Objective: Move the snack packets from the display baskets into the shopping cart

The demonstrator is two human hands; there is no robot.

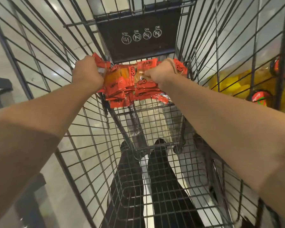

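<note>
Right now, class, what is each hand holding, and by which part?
Both hold the red packets inside the cart: the left hand grips the bundle's left end, the right hand its right end.

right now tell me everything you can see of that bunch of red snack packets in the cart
The snack packets are a loose bunch of small, glossy orange-red plastic sachets with black print and clear windows showing yellowish contents. They overlap at mixed angles inside the wire shopping cart, just below its dark child-seat flap. The left hand grips the bunch's left end and the right hand grips its right. Whether the bunch rests on the wire cannot be told.
</note>
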